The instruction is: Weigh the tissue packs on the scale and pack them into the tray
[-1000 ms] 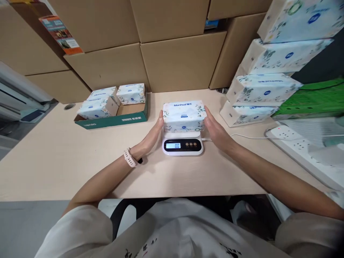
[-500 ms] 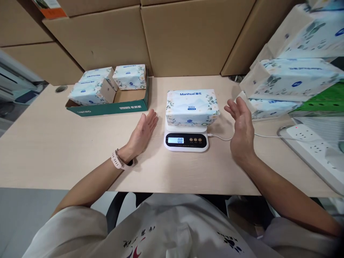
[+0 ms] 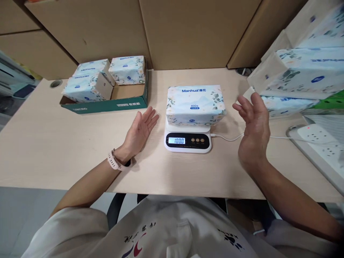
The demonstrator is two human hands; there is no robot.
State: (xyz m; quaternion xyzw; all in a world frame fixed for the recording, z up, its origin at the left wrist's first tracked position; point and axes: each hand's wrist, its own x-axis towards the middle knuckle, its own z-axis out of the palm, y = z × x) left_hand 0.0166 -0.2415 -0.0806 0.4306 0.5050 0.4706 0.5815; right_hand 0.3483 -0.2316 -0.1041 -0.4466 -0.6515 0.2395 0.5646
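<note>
A pack of tissues (image 3: 195, 105) with a floral wrapper lies flat on a white kitchen scale (image 3: 188, 141). The scale's lit display (image 3: 176, 141) reads 100.0. To the left of the scale, my left hand (image 3: 139, 132) rests its edge on the table, palm facing in and fingers spread, touching neither pack nor scale. My right hand (image 3: 254, 134) is raised to the right of the pack, apart from it, with fingers loosely curved and nothing in them. A white cable (image 3: 228, 139) runs from the scale behind my right hand.
Back left, a green cardboard tray (image 3: 107, 106) holds three tissue packs (image 3: 127, 71). More tissue packs (image 3: 309, 71) are stacked at the right, beside a white power strip (image 3: 317, 138). Large cardboard boxes (image 3: 199, 34) stand along the table's back edge.
The scale's display has gone from 0.0 to 100.0. My right hand has moved slightly away from the pack, to the right. My left hand stays nearly in place, and the view has shifted slightly.
</note>
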